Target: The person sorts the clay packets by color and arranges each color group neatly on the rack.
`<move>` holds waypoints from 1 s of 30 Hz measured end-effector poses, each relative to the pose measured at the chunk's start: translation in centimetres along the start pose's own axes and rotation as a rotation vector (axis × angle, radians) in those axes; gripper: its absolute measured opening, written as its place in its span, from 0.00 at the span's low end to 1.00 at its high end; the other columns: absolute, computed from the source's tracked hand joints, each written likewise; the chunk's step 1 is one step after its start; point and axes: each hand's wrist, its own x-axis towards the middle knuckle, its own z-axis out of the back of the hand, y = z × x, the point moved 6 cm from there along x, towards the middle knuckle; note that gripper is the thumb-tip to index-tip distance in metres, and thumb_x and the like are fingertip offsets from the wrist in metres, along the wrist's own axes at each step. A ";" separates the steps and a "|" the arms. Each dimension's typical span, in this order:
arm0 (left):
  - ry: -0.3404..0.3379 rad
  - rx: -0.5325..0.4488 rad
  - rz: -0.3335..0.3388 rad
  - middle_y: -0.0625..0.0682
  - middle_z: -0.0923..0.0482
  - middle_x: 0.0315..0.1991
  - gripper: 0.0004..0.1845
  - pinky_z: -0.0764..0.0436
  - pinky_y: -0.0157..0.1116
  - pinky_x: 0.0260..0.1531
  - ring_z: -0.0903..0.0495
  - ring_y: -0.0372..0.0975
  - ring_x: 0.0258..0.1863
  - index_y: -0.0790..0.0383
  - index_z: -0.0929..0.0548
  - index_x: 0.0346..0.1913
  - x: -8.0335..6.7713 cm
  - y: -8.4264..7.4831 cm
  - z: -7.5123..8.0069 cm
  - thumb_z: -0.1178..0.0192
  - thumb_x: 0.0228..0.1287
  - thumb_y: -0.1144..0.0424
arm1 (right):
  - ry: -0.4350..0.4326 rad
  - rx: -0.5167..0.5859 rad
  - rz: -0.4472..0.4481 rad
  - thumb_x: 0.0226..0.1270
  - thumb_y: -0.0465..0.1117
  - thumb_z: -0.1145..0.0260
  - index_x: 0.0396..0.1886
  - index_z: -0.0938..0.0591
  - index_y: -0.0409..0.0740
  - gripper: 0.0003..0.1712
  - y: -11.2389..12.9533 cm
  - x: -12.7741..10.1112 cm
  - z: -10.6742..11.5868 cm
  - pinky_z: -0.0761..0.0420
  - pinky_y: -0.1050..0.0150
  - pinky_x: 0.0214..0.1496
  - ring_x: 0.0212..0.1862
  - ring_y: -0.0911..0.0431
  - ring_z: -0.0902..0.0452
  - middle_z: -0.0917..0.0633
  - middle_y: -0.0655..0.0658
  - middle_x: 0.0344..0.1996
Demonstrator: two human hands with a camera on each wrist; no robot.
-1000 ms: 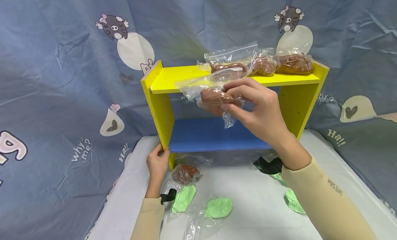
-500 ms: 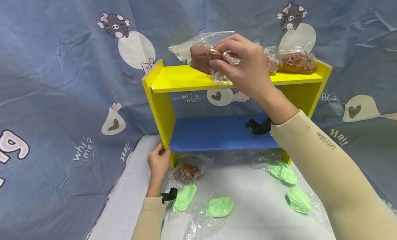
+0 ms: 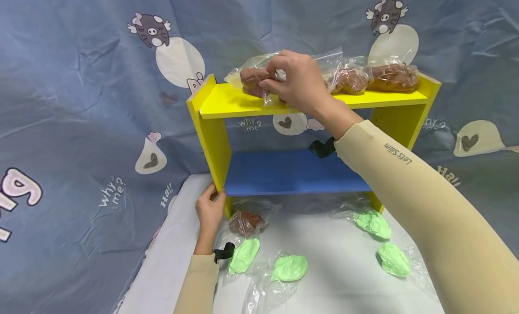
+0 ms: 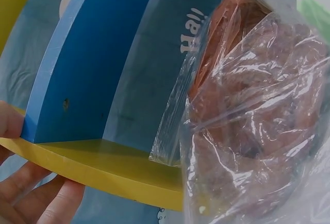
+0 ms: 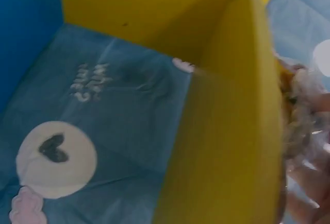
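Observation:
My right hand (image 3: 299, 79) pinches a clear zip bag with a brown lump (image 3: 253, 79) inside, at the left part of the yellow top shelf (image 3: 227, 100). The bag overlaps the shelf's front edge in the head view; in the right wrist view, fingers (image 5: 309, 183) and crinkled plastic (image 5: 301, 116) show beyond the yellow board. My left hand (image 3: 210, 210) grips the front edge of the rack's yellow left side panel (image 3: 207, 147), low down at the blue shelf (image 3: 292, 172). The left wrist view shows the thumb on one face of the yellow panel (image 4: 129, 180) and the fingers on the other.
More bagged brown lumps (image 3: 352, 81) line the top shelf to the right. Below, on the white cloth (image 3: 332, 269), lie a bagged brown lump (image 3: 245, 224) and several bagged light green lumps (image 3: 289, 268). A printed blue curtain (image 3: 81, 102) hangs behind the rack.
My right hand has raised the bagged brown lump from in front of the rack, then brought it leftward and down to the top shelf. The left hand keeps its grip on the side panel.

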 end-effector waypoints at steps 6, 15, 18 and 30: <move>0.005 -0.010 -0.014 0.59 0.15 0.46 0.17 0.16 0.52 0.48 0.15 0.51 0.46 0.61 0.13 0.55 -0.2 -0.2 -0.1 0.32 0.63 0.70 | 0.052 -0.035 -0.029 0.68 0.48 0.29 0.34 0.17 0.44 0.12 -1.4 -1.6 -1.2 0.40 0.52 0.75 0.32 0.53 0.28 0.19 0.48 0.31; 0.016 -0.010 -0.011 0.57 0.15 0.46 0.18 0.15 0.51 0.48 0.15 0.49 0.46 0.59 0.14 0.56 -0.3 0.1 0.0 0.32 0.63 0.69 | 0.070 -0.107 -0.050 0.70 0.51 0.31 0.29 0.22 0.45 0.17 -1.9 -2.2 -1.8 0.52 0.49 0.79 0.25 0.54 0.27 0.23 0.48 0.20; 0.008 -0.011 -0.013 0.57 0.14 0.46 0.17 0.15 0.51 0.47 0.15 0.49 0.45 0.59 0.13 0.55 -0.2 0.1 0.1 0.32 0.63 0.68 | 0.069 -0.124 -0.055 0.70 0.52 0.32 0.27 0.23 0.45 0.18 -1.9 -1.9 -2.0 0.53 0.47 0.79 0.25 0.55 0.27 0.23 0.48 0.20; 0.011 0.002 -0.010 0.56 0.14 0.47 0.18 0.15 0.47 0.47 0.14 0.48 0.46 0.57 0.14 0.57 0.2 0.0 0.2 0.32 0.63 0.67 | -0.118 -0.030 -0.037 0.72 0.47 0.35 0.58 0.16 0.48 0.18 -0.2 -2.9 -0.4 0.29 0.53 0.66 0.43 0.52 0.19 0.13 0.47 0.45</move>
